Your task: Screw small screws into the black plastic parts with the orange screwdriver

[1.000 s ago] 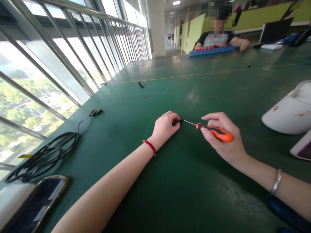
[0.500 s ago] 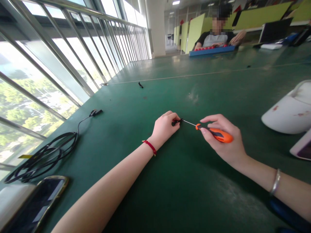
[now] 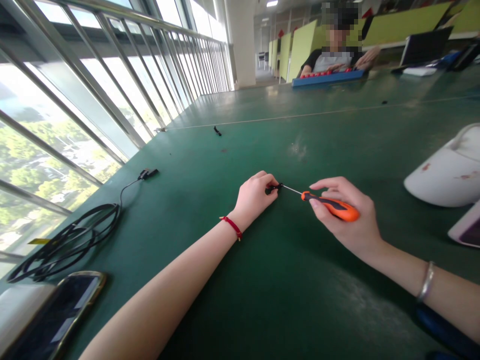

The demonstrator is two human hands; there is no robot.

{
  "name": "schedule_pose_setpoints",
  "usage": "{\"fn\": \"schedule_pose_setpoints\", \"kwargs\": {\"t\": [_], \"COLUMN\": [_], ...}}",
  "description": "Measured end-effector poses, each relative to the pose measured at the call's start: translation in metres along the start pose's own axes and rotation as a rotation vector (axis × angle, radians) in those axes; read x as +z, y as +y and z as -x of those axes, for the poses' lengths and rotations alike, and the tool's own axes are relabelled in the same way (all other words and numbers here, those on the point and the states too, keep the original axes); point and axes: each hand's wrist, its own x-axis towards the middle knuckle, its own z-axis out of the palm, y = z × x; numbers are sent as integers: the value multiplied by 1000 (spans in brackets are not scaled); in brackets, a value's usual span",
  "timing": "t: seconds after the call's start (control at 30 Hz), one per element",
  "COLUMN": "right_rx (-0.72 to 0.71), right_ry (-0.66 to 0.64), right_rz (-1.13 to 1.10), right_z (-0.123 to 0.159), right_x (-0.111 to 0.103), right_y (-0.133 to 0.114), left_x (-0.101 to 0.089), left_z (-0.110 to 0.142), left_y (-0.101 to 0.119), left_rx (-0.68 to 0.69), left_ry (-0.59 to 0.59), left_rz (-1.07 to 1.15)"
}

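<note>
My left hand (image 3: 257,194) rests on the green table and pinches a small black part (image 3: 270,189) between thumb and fingers. Most of that part is covered by the fingers, so its kind does not show. An orange-and-black screwdriver (image 3: 335,207) lies in my right hand (image 3: 352,215), with the thumb along the handle and the index finger raised off it. Its thin metal shaft points left, and the tip meets the black part's right end.
To the left lie a coiled black cable (image 3: 75,232) and a phone (image 3: 56,315) beside a white box (image 3: 22,305). A small black piece (image 3: 217,131) sits farther back. White container (image 3: 444,172) at right. Across the table, a person (image 3: 333,60) sits behind a blue tray (image 3: 326,79).
The screwdriver handle has turned slightly in my right hand, and its fingers have shifted a little. My left hand stays put. Across the table, the other person's hand has moved slightly.
</note>
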Motion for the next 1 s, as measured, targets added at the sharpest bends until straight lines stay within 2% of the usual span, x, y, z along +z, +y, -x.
{"fn": "schedule_pose_setpoints", "kwargs": {"t": [0.2, 0.3, 0.4, 0.5, 0.63, 0.73, 0.87, 1.0], "right_rx": [-33, 11, 31, 1, -38, -8, 30, 5], "right_ry": [132, 46, -4, 42, 130, 63, -33, 42], "right_rz": [-57, -82, -17, 5, -77, -115, -48, -49], "right_z": [-1, 0, 0, 0, -1, -1, 0, 0], "right_x": [2, 2, 1, 1, 3, 2, 0, 0], "right_y": [3, 4, 3, 1, 3, 5, 2, -1], "left_x": [-1, -2, -1, -1, 0, -1, -1, -1], "left_z": [0, 0, 0, 0, 0, 0, 0, 0], "left_y": [1, 2, 2, 1, 1, 1, 1, 1], "left_rx": [-4, -9, -11, -5, -3, -2, -6, 0], "left_ry": [-8, -11, -7, -1, -4, -7, -5, -2], "left_rz": [-13, -14, -11, -7, -7, -7, 0, -1]}}
